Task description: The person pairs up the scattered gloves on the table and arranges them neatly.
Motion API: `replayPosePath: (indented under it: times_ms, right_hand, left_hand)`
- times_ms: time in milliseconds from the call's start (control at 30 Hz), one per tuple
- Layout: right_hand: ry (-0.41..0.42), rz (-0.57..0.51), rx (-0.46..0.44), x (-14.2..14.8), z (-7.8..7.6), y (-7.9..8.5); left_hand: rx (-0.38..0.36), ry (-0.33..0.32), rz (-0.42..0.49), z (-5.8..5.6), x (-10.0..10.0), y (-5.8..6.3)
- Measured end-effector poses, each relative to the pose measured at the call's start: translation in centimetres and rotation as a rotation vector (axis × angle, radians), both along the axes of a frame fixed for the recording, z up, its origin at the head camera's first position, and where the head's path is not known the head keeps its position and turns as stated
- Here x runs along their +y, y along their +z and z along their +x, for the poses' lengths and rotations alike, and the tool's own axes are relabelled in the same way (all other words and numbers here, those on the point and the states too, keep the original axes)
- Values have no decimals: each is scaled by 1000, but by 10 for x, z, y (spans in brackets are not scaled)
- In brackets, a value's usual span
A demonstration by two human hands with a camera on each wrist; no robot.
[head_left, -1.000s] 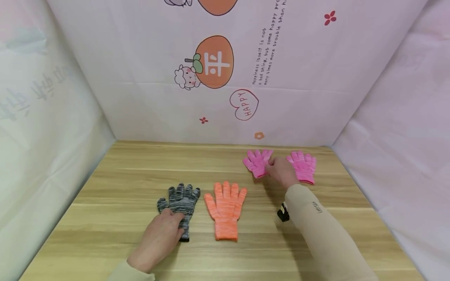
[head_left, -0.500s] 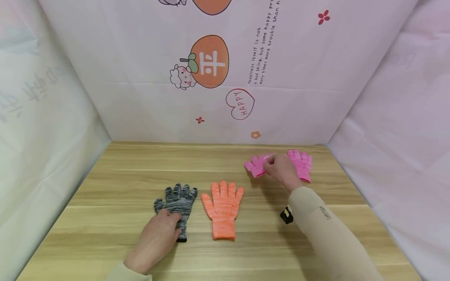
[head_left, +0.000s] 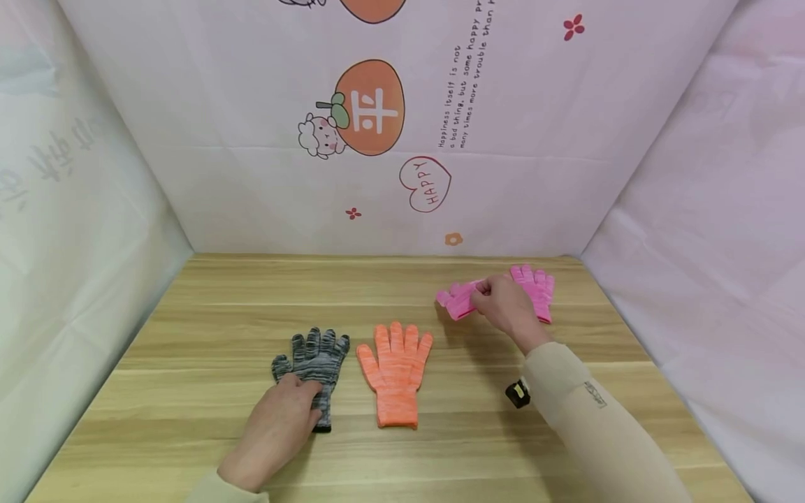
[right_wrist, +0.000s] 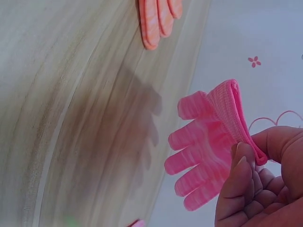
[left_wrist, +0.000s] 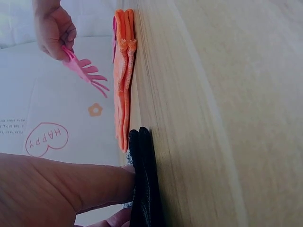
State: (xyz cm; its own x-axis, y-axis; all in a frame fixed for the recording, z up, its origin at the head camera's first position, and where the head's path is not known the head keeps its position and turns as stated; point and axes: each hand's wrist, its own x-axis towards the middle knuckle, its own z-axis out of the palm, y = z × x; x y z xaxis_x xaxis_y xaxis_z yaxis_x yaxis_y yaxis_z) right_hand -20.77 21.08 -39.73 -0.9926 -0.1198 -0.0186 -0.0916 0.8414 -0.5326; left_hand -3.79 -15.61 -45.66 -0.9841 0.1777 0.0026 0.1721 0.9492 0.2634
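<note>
My right hand [head_left: 506,307] pinches a pink knit glove [right_wrist: 201,146] by its cuff, thumb on one side and fingers on the other. That glove hangs off the table with its fingers drooping, and its shadow falls on the wood. Flat beyond the right hand lies a second pink glove [head_left: 539,290], partly covered in the head view. My left hand [head_left: 270,426] rests its fingers on a grey-and-black striped glove [head_left: 321,367] near the cuff. Between the hands an orange glove [head_left: 397,381] lies flat, fingers pointing away from me.
The wood-grain table [head_left: 233,300] ends at a white printed cloth backdrop [head_left: 264,188]. Cloth walls [head_left: 704,230] also enclose both sides. A small black device [head_left: 518,393] sits at my right wrist.
The held pink glove has tipped, so its fingers droop and look foreshortened in the head view. My left hand keeps its place on the grey glove. The head view has shifted slightly.
</note>
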Motion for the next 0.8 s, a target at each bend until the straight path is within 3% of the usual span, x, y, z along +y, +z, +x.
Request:
replayPosePath:
  times_ms: [300, 567, 800]
  right_hand:
    - [23, -9, 29, -2, 12, 8]
    - [30, -12, 46, 3, 31, 8]
    - [46, -30, 64, 5, 46, 6]
  left_hand:
    - [-12, 5, -8, -1, -2, 1]
    - [-34, 6, -1, -1, -1, 1]
    - [-6, -2, 1, 0, -1, 1]
